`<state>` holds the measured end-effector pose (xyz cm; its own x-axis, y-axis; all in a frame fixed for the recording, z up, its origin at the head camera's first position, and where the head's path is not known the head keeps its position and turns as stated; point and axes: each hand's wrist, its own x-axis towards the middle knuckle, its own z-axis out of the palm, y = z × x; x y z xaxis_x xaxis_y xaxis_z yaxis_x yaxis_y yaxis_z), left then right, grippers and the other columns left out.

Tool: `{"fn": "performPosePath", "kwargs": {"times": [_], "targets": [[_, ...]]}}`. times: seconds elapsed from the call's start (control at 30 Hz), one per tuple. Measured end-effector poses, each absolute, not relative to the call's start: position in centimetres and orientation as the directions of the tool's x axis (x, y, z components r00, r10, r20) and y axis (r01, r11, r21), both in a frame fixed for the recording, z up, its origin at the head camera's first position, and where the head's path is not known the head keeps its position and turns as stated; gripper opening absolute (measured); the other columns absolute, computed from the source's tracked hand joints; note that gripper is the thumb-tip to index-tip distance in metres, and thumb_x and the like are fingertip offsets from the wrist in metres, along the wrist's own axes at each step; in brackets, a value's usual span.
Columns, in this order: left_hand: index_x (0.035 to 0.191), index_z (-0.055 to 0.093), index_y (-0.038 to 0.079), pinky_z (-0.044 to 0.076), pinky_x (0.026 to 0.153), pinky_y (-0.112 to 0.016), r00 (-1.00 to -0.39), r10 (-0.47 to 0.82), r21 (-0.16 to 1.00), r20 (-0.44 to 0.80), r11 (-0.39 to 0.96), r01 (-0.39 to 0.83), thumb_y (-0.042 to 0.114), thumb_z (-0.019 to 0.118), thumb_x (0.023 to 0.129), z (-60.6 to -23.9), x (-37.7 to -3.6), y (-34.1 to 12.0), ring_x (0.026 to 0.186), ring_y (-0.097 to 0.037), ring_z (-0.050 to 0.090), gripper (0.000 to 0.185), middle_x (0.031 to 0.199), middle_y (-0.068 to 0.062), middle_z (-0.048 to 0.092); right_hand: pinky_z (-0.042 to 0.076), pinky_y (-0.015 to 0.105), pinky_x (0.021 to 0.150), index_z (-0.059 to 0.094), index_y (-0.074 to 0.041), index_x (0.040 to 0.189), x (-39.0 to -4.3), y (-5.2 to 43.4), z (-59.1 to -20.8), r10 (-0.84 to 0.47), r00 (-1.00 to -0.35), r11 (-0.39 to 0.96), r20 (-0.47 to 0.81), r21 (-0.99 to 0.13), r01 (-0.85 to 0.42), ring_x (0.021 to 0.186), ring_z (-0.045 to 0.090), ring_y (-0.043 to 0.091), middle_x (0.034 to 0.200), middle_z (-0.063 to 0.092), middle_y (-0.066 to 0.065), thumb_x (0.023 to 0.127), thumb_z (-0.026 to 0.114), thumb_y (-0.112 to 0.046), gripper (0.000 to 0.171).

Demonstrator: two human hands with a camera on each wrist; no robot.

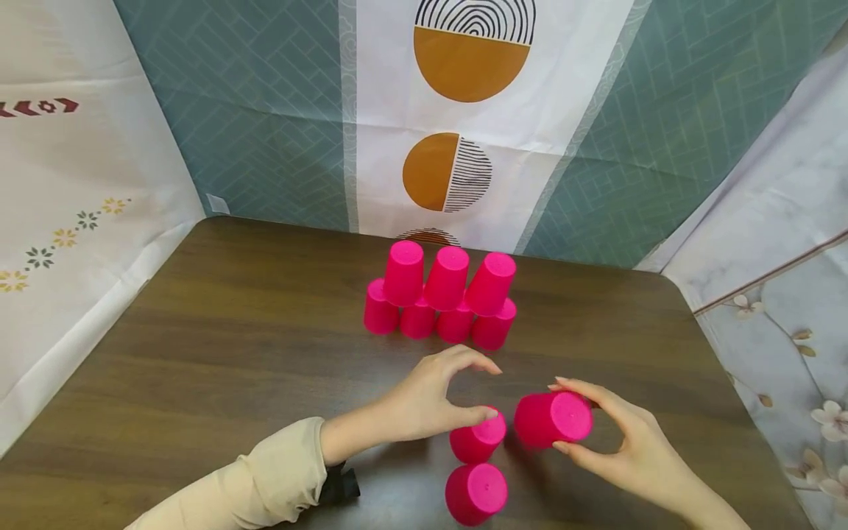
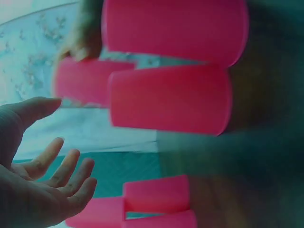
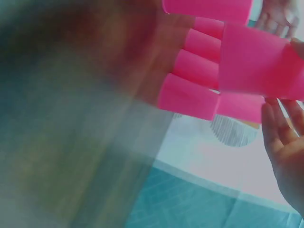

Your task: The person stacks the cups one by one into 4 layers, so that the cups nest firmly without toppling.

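— Patterned cloths [image 1: 477,110] hang behind a dark wooden desk [image 1: 218,331]: teal herringbone with a white strip of orange half-circles in the upper middle of the frame, flowered white sheets at the left and right edges.

— And on the desk?

— A stack [image 1: 440,298] of pink cups, upside down, sits at the center of the head view: 4 in the bottom row touching side by side, 3 resting on top of them.

— Where are the hands?

— Both in the lower half. The right hand [image 1: 629,449] has its grip clamped on a cup [image 1: 553,418], fingers above and thumb below, the cup tilted on its side with its base facing the camera, lower right of center. It looks lifted off the desk, though I cannot tell for sure.

— The left?

— The left hand [image 1: 430,401] comes in from a beige sleeve [image 1: 265,482] at the lower left. Its fingers are apart and arched, holding nothing; the thumb touches the top of a second cup [image 1: 478,436] standing upside down just left of the held one.

— Any more cups?

— A third cup [image 1: 475,493], also upside down, sits just below the second at the bottom edge, nearly touching it.

— The wrist views?

— Blurred. The left wrist view shows relaxed, spread fingers [image 2: 66,171] beside pink cups; the right wrist view shows the cup against the fingers at the right edge.
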<state>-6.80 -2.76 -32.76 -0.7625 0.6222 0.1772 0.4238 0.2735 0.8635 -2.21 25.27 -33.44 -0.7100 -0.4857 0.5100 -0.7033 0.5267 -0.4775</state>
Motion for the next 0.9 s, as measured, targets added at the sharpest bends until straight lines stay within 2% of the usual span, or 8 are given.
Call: {"fn": "performPosePath", "kwargs": {"times": [0.1,0.2,0.27,0.4,0.57,0.77,0.9], "targets": [[0.119,0.057,0.021,0.045,0.093,-0.032,-0.738,0.665,0.868,0.114,0.296,0.400,0.025,0.075,0.078,-33.7,-6.4,-2.7,0.110,-0.005,0.051,0.045,0.117,0.010,0.055,0.043,0.010,0.087,0.057,0.004,0.120,-2.5,24.1,-31.3,-0.452,-0.697,0.511,0.556,-0.480,-0.714,0.103,0.060,0.004,0.108,0.066,0.006,0.067,0.085,-0.025,0.067],[0.122,0.056,0.023,0.046,0.091,-0.030,-0.716,0.695,0.862,0.067,0.321,0.392,0.027,0.076,0.076,-34.4,-5.9,-2.5,0.111,-0.004,0.049,0.050,0.120,0.010,0.053,0.044,0.010,0.082,0.059,0.006,0.114,-3.1,23.2,-29.4,-0.423,-0.685,0.482,0.594,-0.493,-0.725,0.099,0.060,0.003,0.105,0.067,0.008,0.066,0.085,-0.023,0.062],[0.124,0.054,0.022,0.047,0.089,-0.028,-0.703,0.709,0.858,0.047,0.332,0.392,0.028,0.077,0.076,-34.8,-5.7,-2.3,0.111,-0.005,0.048,0.054,0.122,0.011,0.052,0.045,0.011,0.079,0.059,0.008,0.109,-3.6,22.8,-28.2,-0.415,-0.675,0.457,0.610,-0.502,-0.735,0.098,0.061,0.004,0.105,0.067,0.009,0.064,0.087,-0.018,0.059],[0.127,0.054,0.022,0.047,0.084,-0.023,-0.690,0.723,0.838,0.043,0.351,0.419,0.030,0.079,0.074,-35.2,-5.4,-1.8,0.110,-0.004,0.048,0.058,0.122,0.010,0.052,0.046,0.013,0.079,0.058,0.011,0.107,-4.7,22.7,-26.5,-0.403,-0.684,0.431,0.608,-0.533,-0.728,0.095,0.061,0.006,0.104,0.066,0.009,0.053,0.087,0.002,0.062],[0.122,0.058,0.024,0.047,0.084,-0.022,-0.702,0.709,0.844,0.066,0.335,0.418,0.033,0.078,0.075,-35.6,-5.4,-1.5,0.107,-0.001,0.049,0.053,0.118,0.012,0.054,0.046,0.015,0.083,0.055,0.012,0.114,-6.9,23.3,-26.2,-0.346,-0.726,0.430,0.595,-0.587,-0.686,0.094,0.061,0.009,0.108,0.064,0.006,0.043,0.079,0.024,0.075],[0.119,0.060,0.023,0.048,0.078,-0.019,-0.703,0.709,0.849,0.055,0.338,0.407,0.030,0.077,0.077,-35.8,-5.6,-1.5,0.100,0.000,0.050,0.046,0.112,0.011,0.057,0.045,0.017,0.089,0.054,0.007,0.120,-9.1,23.1,-25.6,-0.271,-0.780,0.440,0.564,-0.648,-0.622,0.096,0.059,0.011,0.110,0.062,0.002,0.053,0.075,0.025,0.073],[0.118,0.061,0.024,0.048,0.075,-0.019,-0.713,0.701,0.850,0.026,0.359,0.384,0.028,0.076,0.078,-36.0,-5.6,-1.7,0.096,0.002,0.050,0.043,0.109,0.013,0.058,0.044,0.017,0.090,0.054,0.007,0.120,-10.6,22.4,-25.2,-0.266,-0.777,0.392,0.570,-0.673,-0.627,0.097,0.059,0.012,0.109,0.063,0.001,0.058,0.074,0.022,0.067]]}}
